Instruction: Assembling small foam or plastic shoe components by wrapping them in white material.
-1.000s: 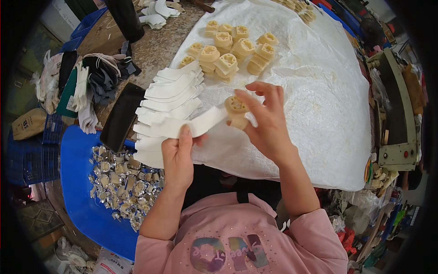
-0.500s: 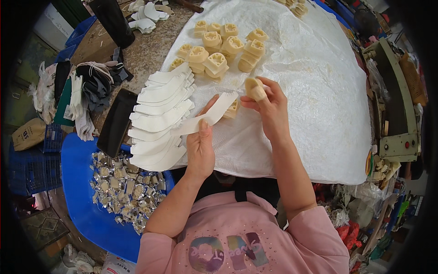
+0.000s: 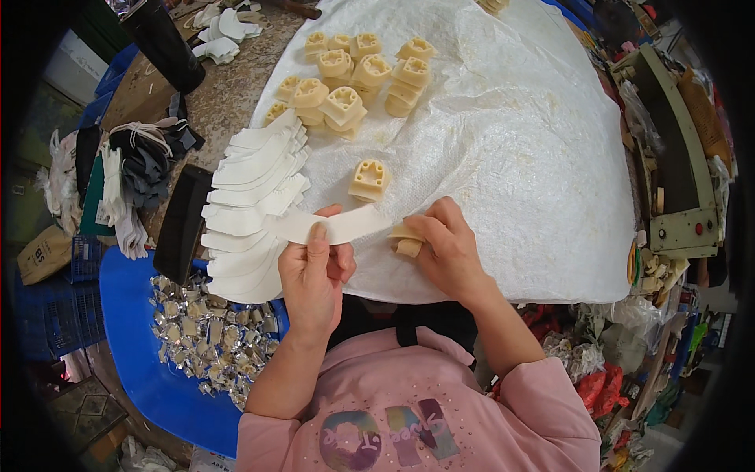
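Observation:
My left hand [image 3: 313, 275] pinches a white curved strip [image 3: 358, 224] between thumb and fingers, and the strip's free end points right. Close to that end, my right hand [image 3: 448, 248] is closed on a beige shoe heel [image 3: 408, 247], partly hidden by the fingers. A single beige heel [image 3: 370, 180] with a hollowed top rests on the white sheet [image 3: 503, 157] just beyond the strip. Farther off stands a cluster of several similar heels [image 3: 344, 106], some stacked. Left of my left hand, overlapping white strips [image 3: 250, 212] lie in a fanned row.
A blue tub [image 3: 130, 346] holding many small foil-like pieces [image 3: 208, 334] sits at the lower left. Beside the strips lies a dark flat object [image 3: 185, 220]. A black cylinder [image 3: 165, 47] is at the far left; a green machine frame [image 3: 683, 165] stands at the right.
My right hand has come down toward me with the heel, turning it. The strip is lower too, and the lone heel on the sheet now shows fully. The view has shifted slightly.

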{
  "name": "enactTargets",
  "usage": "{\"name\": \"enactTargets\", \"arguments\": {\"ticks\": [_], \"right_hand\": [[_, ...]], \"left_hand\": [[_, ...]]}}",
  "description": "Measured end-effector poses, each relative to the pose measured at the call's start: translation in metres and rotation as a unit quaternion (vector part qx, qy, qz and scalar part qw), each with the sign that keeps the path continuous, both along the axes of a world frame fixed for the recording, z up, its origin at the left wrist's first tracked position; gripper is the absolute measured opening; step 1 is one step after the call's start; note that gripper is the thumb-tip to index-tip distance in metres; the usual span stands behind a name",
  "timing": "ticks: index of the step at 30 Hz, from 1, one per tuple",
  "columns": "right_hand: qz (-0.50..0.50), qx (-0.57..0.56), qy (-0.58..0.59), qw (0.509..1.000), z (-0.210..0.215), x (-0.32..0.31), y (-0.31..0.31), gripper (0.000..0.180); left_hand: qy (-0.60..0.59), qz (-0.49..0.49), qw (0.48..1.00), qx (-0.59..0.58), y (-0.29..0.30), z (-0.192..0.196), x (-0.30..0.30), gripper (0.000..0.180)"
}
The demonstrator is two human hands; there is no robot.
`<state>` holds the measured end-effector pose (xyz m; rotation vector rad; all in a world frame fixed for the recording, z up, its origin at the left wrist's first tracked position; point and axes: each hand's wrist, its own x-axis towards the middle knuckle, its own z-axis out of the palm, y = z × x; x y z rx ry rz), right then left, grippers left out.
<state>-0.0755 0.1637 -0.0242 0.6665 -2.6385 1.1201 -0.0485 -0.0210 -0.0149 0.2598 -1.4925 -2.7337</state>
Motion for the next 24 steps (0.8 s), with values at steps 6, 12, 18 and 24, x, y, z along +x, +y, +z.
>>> {"name": "enactTargets", "arguments": {"ticks": [6, 12, 18, 24], "right_hand": [[0.01, -0.033, -0.034, 0.999, 0.0, 0.006, 0.002, 0.044], [0.053, -0.259, -0.018, 0.964, 0.033, 0.021, -0.023, 0.037], [0.071, -0.288, 0.153, 0.943, 0.018, 0.017, -0.049, 0.042], [0.096, -0.282, 0.187, 0.936, 0.011, 0.018, -0.048, 0.045]], "left_hand": [[-0.035, -0.017, 0.999, 0.02, -0.009, -0.001, 0.012, 0.034], [-0.019, -0.05, 0.996, 0.07, -0.01, 0.004, 0.02, 0.038], [0.004, -0.024, 0.995, 0.098, 0.01, 0.02, 0.031, 0.037], [0.005, -0.054, 0.996, 0.067, 0.004, 0.022, 0.036, 0.04]]}}
